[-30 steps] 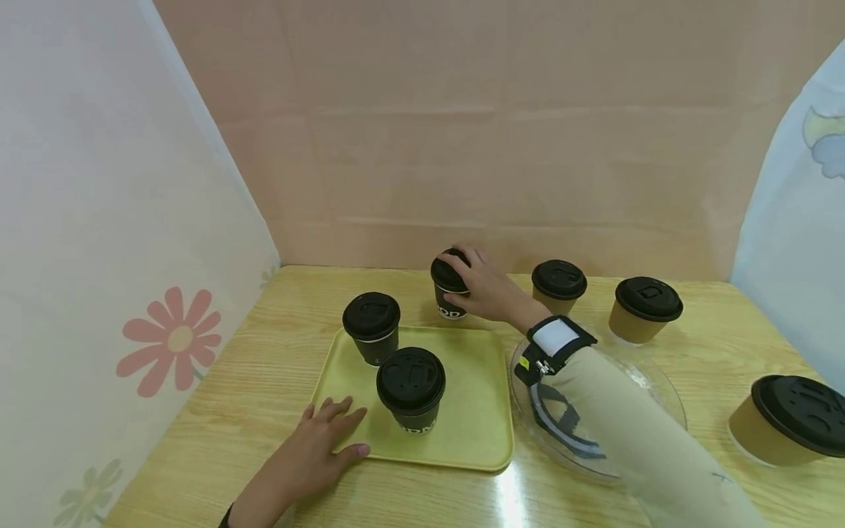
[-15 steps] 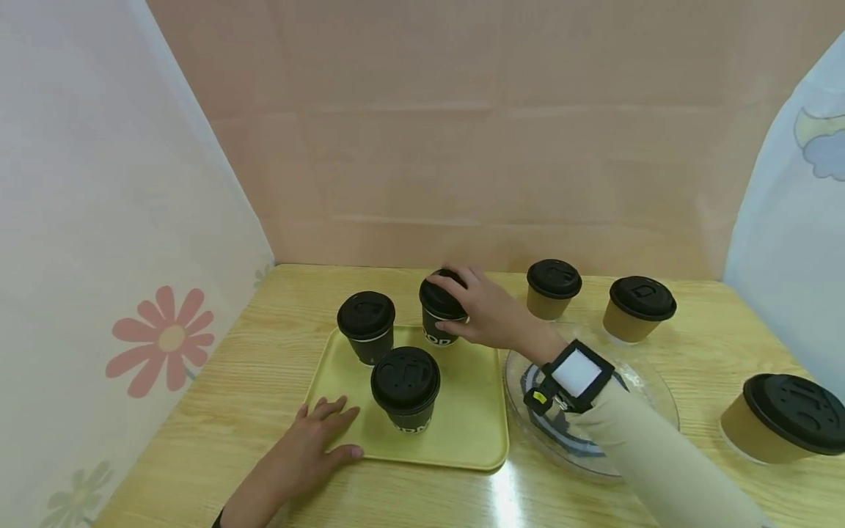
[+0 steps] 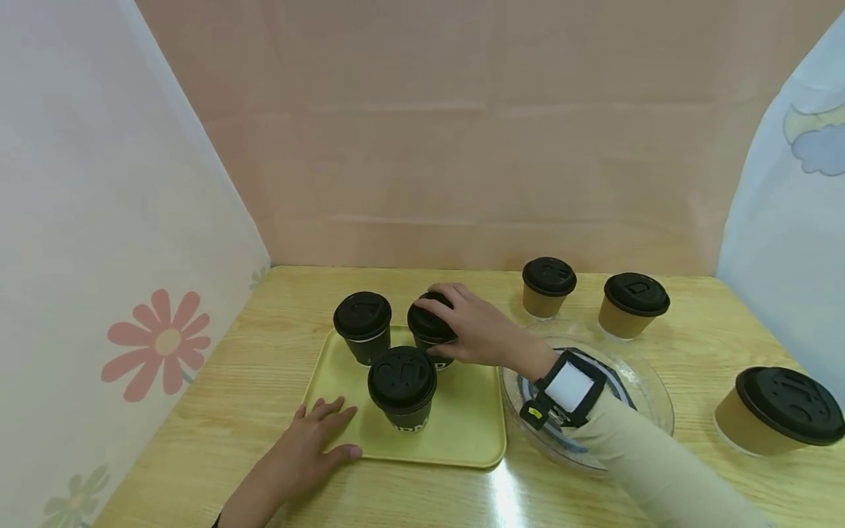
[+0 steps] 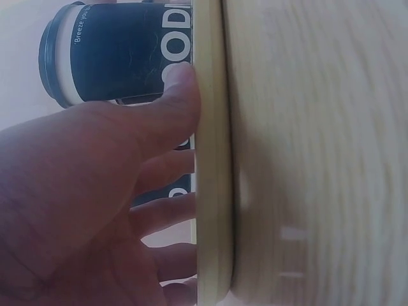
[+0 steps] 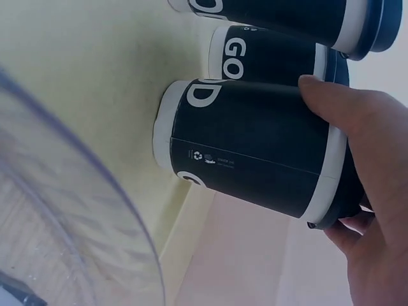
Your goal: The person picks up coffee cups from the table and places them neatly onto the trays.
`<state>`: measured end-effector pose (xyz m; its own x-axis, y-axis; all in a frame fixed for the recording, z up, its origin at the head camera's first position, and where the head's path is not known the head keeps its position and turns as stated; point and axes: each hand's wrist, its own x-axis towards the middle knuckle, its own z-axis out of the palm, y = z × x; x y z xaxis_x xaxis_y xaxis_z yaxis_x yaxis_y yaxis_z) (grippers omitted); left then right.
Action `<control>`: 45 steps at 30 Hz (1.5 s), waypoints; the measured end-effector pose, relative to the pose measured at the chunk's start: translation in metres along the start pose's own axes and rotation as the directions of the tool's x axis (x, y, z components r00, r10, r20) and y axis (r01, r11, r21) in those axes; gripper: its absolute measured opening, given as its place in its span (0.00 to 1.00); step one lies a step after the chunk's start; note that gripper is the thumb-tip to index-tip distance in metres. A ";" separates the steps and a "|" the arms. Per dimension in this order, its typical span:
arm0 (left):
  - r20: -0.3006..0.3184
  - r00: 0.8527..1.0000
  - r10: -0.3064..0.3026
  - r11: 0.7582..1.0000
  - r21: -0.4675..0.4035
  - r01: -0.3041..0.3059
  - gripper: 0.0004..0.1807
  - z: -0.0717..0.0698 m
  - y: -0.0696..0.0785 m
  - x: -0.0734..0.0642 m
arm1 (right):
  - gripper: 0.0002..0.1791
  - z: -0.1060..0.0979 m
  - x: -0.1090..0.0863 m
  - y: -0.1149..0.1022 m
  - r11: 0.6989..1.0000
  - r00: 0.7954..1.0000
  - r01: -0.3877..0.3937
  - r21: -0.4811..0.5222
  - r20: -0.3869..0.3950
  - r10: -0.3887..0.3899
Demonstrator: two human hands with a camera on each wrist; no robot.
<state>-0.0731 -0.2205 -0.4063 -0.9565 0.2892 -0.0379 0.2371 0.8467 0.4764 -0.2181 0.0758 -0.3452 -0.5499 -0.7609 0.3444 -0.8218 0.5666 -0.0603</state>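
Observation:
My right hand (image 3: pixel 478 330) grips a black paper coffee cup (image 5: pixel 255 146) by its lid and upper side. In the right wrist view the cup's base is right at the surface of the yellow tray (image 3: pixel 462 433), and the cup leans slightly. Two more black lidded cups stand on the tray: the back-left cup (image 3: pixel 363 326) and the front cup (image 3: pixel 401 389), which partly covers the gripped one in the head view. Along the tray's near left edge, my left hand (image 3: pixel 310 444) rests with its fingers spread and its thumb on the rim.
Right of the tray lies a clear round plate (image 3: pixel 650 411), partly under my right forearm. Brown lidded cups stand beyond it: one at the back (image 3: pixel 546 290), another brown cup (image 3: pixel 630 308) beside it, and a third brown cup (image 3: pixel 759 422) at far right.
My right hand has carried the black cup from the table behind the tray toward me, onto the tray's back part beside the other two. My left hand has stayed at the edge.

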 end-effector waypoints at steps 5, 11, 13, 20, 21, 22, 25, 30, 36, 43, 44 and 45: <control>0.001 1.000 -0.004 1.000 -0.015 0.004 0.35 0.000 0.000 0.000 | 0.40 -0.002 0.002 -0.003 1.000 1.000 0.002 -0.010 0.014 -0.002; 0.006 1.000 -0.006 1.000 -0.018 0.006 0.36 0.000 -0.001 -0.002 | 0.43 -0.007 -0.001 -0.005 1.000 0.999 -0.010 -0.012 0.050 0.011; 0.008 1.000 -0.008 1.000 -0.017 0.008 0.36 0.000 -0.001 -0.002 | 0.45 -0.010 -0.003 -0.003 0.999 0.998 -0.030 0.012 0.056 0.029; 0.005 1.000 -0.011 1.000 -0.016 0.011 0.35 0.001 -0.003 -0.001 | 0.42 -0.034 -0.022 0.035 0.989 0.988 -0.147 0.027 -0.041 0.148; 0.005 1.000 -0.011 1.000 -0.016 0.011 0.35 0.001 -0.003 -0.001 | 0.41 -0.037 -0.025 0.042 0.985 0.984 -0.169 0.023 -0.054 0.170; 0.004 1.000 -0.011 1.000 -0.016 0.011 0.35 0.001 -0.003 -0.001 | 0.41 -0.039 -0.028 0.050 0.980 0.978 -0.196 0.017 -0.064 0.197; 0.002 1.000 -0.010 1.000 -0.017 0.010 0.35 0.001 -0.003 -0.001 | 0.41 -0.043 -0.036 0.072 0.959 0.957 -0.283 0.011 -0.054 0.283; 0.007 1.000 -0.011 1.000 -0.024 0.011 0.35 0.000 -0.002 0.000 | 0.43 -0.042 -0.050 0.101 0.910 0.910 -0.414 0.031 0.017 0.413; 0.005 1.000 -0.003 1.000 -0.022 0.003 0.35 0.000 -0.002 0.001 | 0.43 -0.038 -0.065 0.117 0.883 0.884 -0.467 0.043 0.050 0.465; 0.006 1.000 0.011 1.000 -0.012 -0.011 0.36 -0.001 -0.005 -0.003 | 0.41 -0.030 -0.073 0.123 0.860 0.860 -0.508 0.038 0.077 0.505; 0.006 1.000 0.012 1.000 -0.014 -0.012 0.36 -0.001 -0.006 -0.003 | 0.40 -0.030 -0.074 0.123 0.862 0.861 -0.506 0.030 0.073 0.503; 0.005 1.000 0.013 1.000 -0.015 -0.012 0.36 -0.001 -0.006 -0.003 | 0.40 -0.029 -0.074 0.123 0.863 0.863 -0.504 0.024 0.068 0.501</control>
<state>-0.0719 -0.2273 -0.4082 -0.9527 0.3018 -0.0359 0.2465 0.8363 0.4897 -0.2741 0.2107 -0.3509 -0.8965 -0.3939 0.2028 -0.4362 0.8650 -0.2481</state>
